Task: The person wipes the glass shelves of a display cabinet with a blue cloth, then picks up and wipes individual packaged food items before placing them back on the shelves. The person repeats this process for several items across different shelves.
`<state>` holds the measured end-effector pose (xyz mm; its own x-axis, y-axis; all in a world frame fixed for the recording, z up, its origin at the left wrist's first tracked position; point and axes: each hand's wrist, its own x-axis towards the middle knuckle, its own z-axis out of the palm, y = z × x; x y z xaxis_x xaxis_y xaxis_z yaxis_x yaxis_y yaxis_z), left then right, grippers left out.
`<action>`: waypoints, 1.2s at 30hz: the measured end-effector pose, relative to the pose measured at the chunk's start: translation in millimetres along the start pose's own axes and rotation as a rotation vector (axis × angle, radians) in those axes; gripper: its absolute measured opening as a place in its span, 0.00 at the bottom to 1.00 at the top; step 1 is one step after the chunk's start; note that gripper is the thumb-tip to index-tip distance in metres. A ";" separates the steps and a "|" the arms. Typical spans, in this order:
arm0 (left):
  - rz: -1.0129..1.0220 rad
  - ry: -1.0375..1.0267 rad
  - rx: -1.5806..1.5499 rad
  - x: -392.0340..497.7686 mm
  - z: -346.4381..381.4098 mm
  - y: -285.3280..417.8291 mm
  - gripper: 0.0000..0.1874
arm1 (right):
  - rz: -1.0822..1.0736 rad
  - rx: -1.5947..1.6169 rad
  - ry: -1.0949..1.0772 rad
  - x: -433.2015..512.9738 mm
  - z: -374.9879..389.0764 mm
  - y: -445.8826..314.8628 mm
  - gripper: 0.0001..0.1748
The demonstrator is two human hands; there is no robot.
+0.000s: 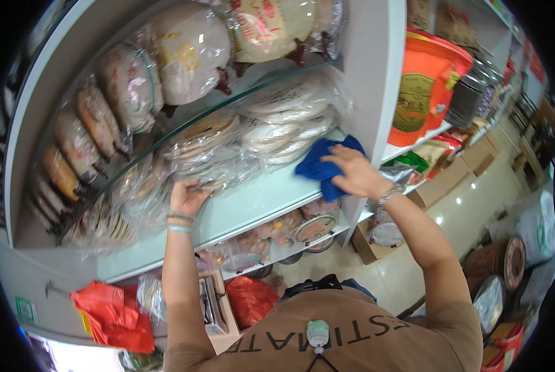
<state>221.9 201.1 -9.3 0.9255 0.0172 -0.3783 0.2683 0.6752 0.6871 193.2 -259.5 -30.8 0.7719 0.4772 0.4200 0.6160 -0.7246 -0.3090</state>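
My right hand (357,172) presses a blue cloth (326,162) onto the right end of a pale shelf (259,197), by the upright panel. Its fingers are spread over the cloth. My left hand (189,197) touches the front edge of a pile of plastic-wrapped discs (212,162), its fingers partly hidden beneath the wrapping. To the right of that pile stand stacked white paper-wrapped discs (287,121) in clear plastic. More bagged discs (103,223) lie at the left end of the shelf.
Above, a glass shelf (203,114) bears wrapped discs on dark stands. A lower shelf (277,255) holds bagged goods. Right of the upright panel (370,83) stands an orange bag (421,93). A red bag (114,311) hangs at lower left, near an open box (221,302). Cardboard boxes (463,172) stand at right.
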 end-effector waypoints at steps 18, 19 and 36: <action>0.681 0.350 0.359 -169.5 -27.2 -93.1 0.20 | -0.467 0.071 -0.167 86.4 130.0 -214.1 0.39; 0.759 0.315 0.321 -188.6 -34.1 -111.0 0.17 | -0.488 0.135 -0.172 99.3 142.5 -225.2 0.39; 0.637 0.341 0.265 -240.3 -45.0 -198.6 0.12 | -0.606 0.591 -0.401 95.9 115.9 -124.8 0.26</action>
<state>-65.8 96.0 -82.8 0.8008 0.5990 -0.0007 -0.1937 0.2601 0.9460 208.5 -65.7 -50.9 0.2217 0.9064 0.3596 0.8260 0.0214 -0.5633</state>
